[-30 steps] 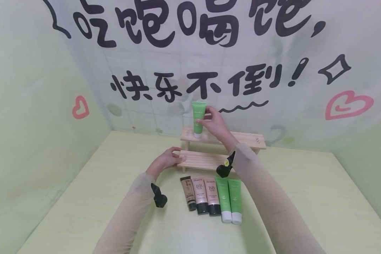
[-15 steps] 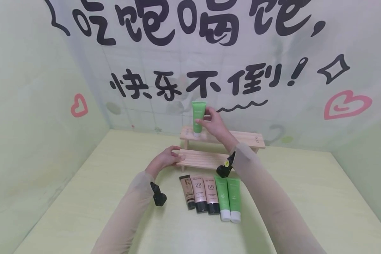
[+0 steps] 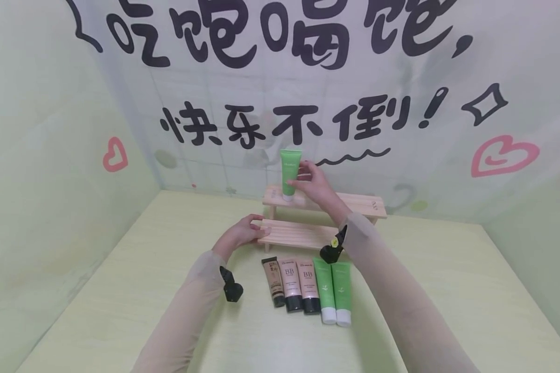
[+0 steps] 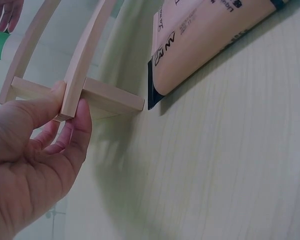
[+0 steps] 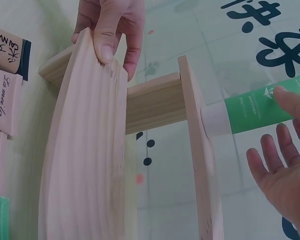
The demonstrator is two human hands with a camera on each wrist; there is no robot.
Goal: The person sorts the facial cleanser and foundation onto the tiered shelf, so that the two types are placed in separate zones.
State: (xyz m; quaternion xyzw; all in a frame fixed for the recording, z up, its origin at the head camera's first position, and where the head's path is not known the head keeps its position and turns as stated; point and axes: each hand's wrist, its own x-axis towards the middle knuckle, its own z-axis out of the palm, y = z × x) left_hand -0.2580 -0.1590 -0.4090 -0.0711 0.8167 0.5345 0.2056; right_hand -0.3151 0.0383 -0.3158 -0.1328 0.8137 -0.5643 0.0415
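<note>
**Green tube (image 3: pixel 289 168) upright at the left end of the wooden stand (image 3: pixel 354 203), just beside your right grip (image 3: pixel 316 185)**

Your right grip reaches over the wooden stand from the front, its thumb lying on the green tube and the other fingers loosely spread beside it. You cannot tell from these views whether a finger behind the tube completes a pinch or whether the hold is slack. The relation that probably matters most is this: the tube lies immediately left of that palm as you face the stand, its long axis close to vertical, crimped end up, white cap down on the upper tier. Your hand meets it side-on, across its length, and the cap looks to be touching the wood.

Your left grip (image 3: pixel 241 234) pinches the left end of the stand's lower tier (image 3: pixel 298 235), seemingly to brace it. It sits lower and nearer the stand's front than the tube; your right grip is plainly the closer one.

Farther out, in front of the stand, a row lies on the counter (image 3: pixel 270 342): a brown tube (image 3: pixel 274 282), two pink tubes (image 3: pixel 290 280) and two more green ones (image 3: pixel 324 285), caps toward you. Behind the stand rises the lettered backdrop (image 3: pixel 242 166).
</note>
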